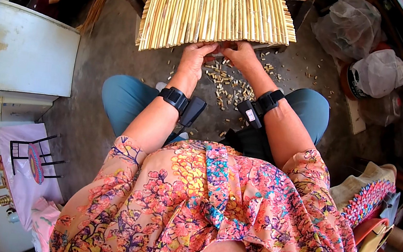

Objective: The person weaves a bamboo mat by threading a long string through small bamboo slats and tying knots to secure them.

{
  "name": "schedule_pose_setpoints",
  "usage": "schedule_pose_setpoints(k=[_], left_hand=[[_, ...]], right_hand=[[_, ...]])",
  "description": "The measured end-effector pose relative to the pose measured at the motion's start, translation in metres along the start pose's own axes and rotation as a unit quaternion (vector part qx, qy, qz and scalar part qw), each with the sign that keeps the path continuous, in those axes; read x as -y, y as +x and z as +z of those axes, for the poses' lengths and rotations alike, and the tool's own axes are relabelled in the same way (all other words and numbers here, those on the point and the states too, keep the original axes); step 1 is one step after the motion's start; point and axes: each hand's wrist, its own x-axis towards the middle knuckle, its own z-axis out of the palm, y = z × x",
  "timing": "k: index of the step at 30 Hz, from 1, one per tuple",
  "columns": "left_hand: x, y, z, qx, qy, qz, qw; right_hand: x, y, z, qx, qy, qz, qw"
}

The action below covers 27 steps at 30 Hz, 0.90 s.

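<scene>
from the head view, our left hand [197, 56] and right hand [241, 54] pinch the lower edge of the reed mat [219, 8], which hangs above the concrete floor [114, 50]. we judge it light, stiff along the stalks, brittle; best held at that edge. cut reed bits [228, 85] litter below.

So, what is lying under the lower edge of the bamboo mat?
Both hands, left hand and right hand, work at the bamboo mat's lower edge. Small cut bamboo pieces litter the floor below. The mat hides its support.

Matt, ribbed mat [214, 8] of pale yellow reed stalks; rough grey concrete floor [108, 54]; crinkled translucent plastic bags [349, 25].
</scene>
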Motion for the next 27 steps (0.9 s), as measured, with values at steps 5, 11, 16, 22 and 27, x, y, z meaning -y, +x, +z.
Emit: schedule_pose_setpoints(k=[5, 11, 16, 22, 27], left_hand=[[0.0, -0.003, 0.003, 0.004, -0.014, -0.004, 1.0], [0.009, 0.01, -0.003, 0.007, -0.024, 0.019, 1.0], [0.008, 0.011, -0.003, 0.011, 0.039, 0.0, 0.999], [0.014, 0.003, 0.005, -0.011, 0.053, 0.059, 0.997], [0.017, 0.001, 0.003, -0.03, 0.071, 0.053, 0.996]], right_hand=[[0.013, -0.009, 0.001, 0.013, 0.149, 0.058, 0.987], [0.016, -0.009, -0.002, 0.012, 0.228, 0.078, 0.97], [0.022, -0.013, 0.003, 0.03, 0.255, 0.052, 0.965], [0.017, -0.009, 0.001, 0.02, 0.234, 0.081, 0.969], [0.016, -0.009, 0.005, 0.025, 0.244, 0.066, 0.967]])
